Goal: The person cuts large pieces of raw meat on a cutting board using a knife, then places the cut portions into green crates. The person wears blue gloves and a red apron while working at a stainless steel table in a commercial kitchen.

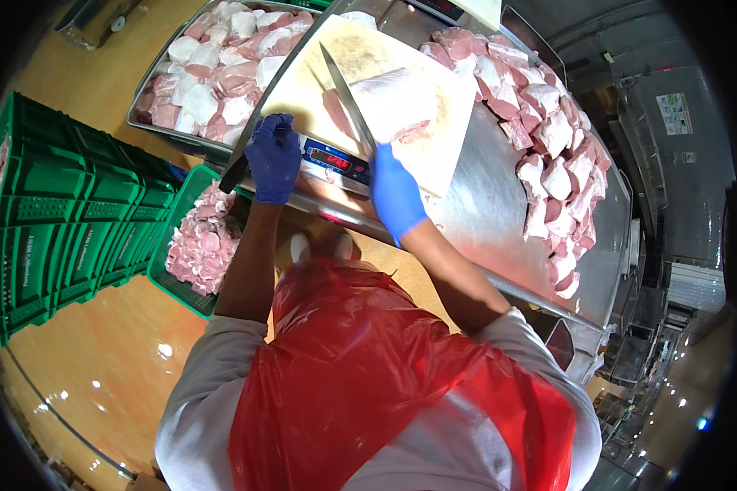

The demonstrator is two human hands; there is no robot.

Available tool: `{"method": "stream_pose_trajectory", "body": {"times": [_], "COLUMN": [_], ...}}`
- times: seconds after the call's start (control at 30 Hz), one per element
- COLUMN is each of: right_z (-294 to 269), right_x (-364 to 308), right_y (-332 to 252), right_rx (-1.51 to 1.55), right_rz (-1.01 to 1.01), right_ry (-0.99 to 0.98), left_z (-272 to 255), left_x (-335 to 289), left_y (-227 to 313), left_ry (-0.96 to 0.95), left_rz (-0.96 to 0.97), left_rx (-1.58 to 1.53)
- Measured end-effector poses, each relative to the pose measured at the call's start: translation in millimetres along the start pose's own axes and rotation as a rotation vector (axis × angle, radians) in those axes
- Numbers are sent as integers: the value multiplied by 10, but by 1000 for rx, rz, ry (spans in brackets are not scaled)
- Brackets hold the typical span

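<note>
My right hand point(395, 190), in a blue glove, is closed around a long-bladed knife point(341, 88). The blade points away from me and to the left, across the near left part of a large piece of pale raw meat point(395, 100). That piece lies on a white cutting board point(449, 110). Left of the board, by the table's edge, my blue-gloved left hand point(272, 159) has its fingers curled in; whatever they may hold is hidden. Between my hands sits a scale display point(336, 160) with lit red digits.
Meat chunks are heaped on the right of the steel table point(487, 221). A metal tub point(135, 102) full of meat stands far left. Below it is a green crate point(168, 282) of trimmings point(201, 245), beside stacked green crates point(61, 196).
</note>
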State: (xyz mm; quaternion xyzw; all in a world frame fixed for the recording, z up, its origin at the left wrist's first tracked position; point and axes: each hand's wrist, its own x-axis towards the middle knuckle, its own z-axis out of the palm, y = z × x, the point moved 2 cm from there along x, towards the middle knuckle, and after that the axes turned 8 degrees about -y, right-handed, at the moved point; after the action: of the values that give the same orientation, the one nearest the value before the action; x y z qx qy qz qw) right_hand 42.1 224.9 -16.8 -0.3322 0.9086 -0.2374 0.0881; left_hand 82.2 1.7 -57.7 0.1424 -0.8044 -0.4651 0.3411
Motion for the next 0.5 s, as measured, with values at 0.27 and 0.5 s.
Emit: {"method": "stream_pose_trajectory", "body": {"times": [0.27,0.5], "right_z": [-630,-495], "right_x": [-1204,-314], "right_y": [71,-128], "right_rx": [-74,-27], "right_rz": [269,-30], "right_ry": [-267,93], "left_z": [15,459], "left_x": [115,167], "left_y": [-35,-57], "left_ry": [53,-52], "left_rz": [-3,243], "left_rx": [-56,-493]}}
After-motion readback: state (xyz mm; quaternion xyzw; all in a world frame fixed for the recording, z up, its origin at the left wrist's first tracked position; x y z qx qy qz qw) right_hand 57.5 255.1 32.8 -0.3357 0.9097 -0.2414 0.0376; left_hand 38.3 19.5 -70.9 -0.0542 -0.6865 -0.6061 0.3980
